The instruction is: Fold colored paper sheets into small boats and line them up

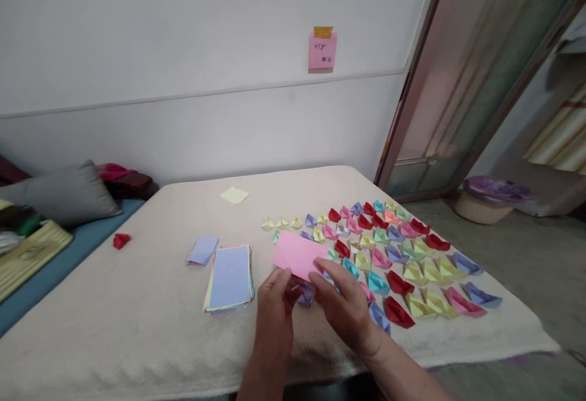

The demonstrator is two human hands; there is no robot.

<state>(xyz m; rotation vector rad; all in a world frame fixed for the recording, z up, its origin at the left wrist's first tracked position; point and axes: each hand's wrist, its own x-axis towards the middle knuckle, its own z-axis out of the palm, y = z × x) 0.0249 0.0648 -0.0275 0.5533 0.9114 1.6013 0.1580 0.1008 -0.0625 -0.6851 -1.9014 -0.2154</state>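
Notably, open room: the table [137, 328] under its pale textured cloth lies bare at the near left and toward the far edge, where only a yellow slip [234, 195] rests; the right half is crowded.
Edges: the table's right edge drops to a grey floor beside a framed glass door [458, 83]; its left side abuts a blue mat carrying a grey cushion [68, 193].
Pink sheet: the pink sheet [295, 255], a flat matte rectangle, is held just above the cloth at mid-table, its far end overlapping the boats.
Left hand: the left hand [274, 300] pinches the sheet's near edge, fingers curled.
Right hand: the right hand [341, 300] grips the same edge, thumb on top.
Paper boats: paper boats [403, 254], small creased shapes in red, pink, yellow, green, blue and lilac, lie in rows.
Paper stack: the paper stack [230, 279], lilac on top, sits left of the hands, near a loose lilac sheet [202, 249].
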